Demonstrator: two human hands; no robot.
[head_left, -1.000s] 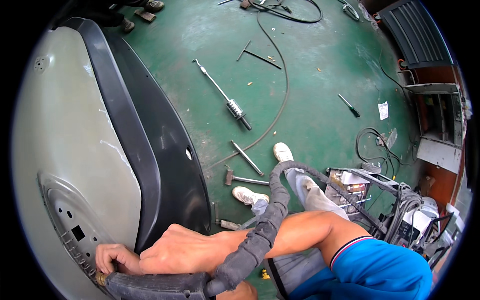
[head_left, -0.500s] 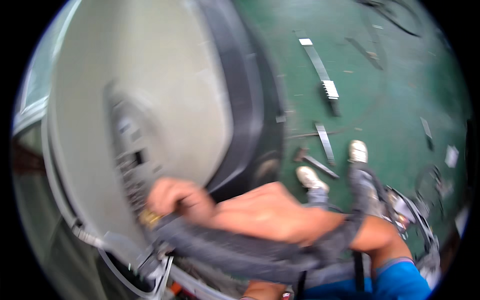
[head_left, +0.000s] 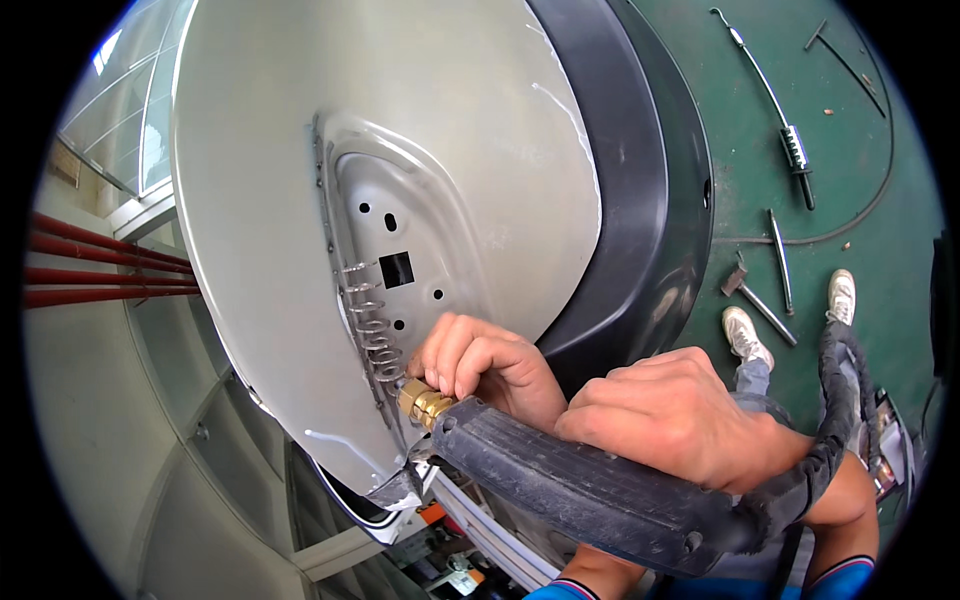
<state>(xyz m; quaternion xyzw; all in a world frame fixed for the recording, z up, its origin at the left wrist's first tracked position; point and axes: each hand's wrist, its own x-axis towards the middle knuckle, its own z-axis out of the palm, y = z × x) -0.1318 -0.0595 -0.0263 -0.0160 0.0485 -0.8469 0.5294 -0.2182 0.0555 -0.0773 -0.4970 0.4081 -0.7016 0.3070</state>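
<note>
My right hand [head_left: 680, 420] is closed around a black welding gun [head_left: 570, 480], which slants up and left from a thick dark cable [head_left: 815, 470]. The gun's brass tip [head_left: 425, 403] meets the lower end of a wavy wire [head_left: 372, 325] along a pale metal car panel [head_left: 270, 250]. Beside the tip, my left hand [head_left: 490, 370] has its fingers curled in against the brass and the wire's end. Whatever its fingertips pinch is hidden. Several holes and a square opening [head_left: 397, 269] mark the recess next to the wire.
On the green floor at right lie a slide hammer [head_left: 765, 85], a T-handled rod [head_left: 850, 65], a metal bar [head_left: 780, 262] and a hammer [head_left: 760, 305], near my shoes [head_left: 747, 338]. A black bumper [head_left: 640, 190] borders the panel. Red pipes [head_left: 110, 265] run at left.
The view has shifted left and sharpened from a blur, so the panel and hands now appear farther right. Both hands keep their places, one at the brass tip and one on the gun.
</note>
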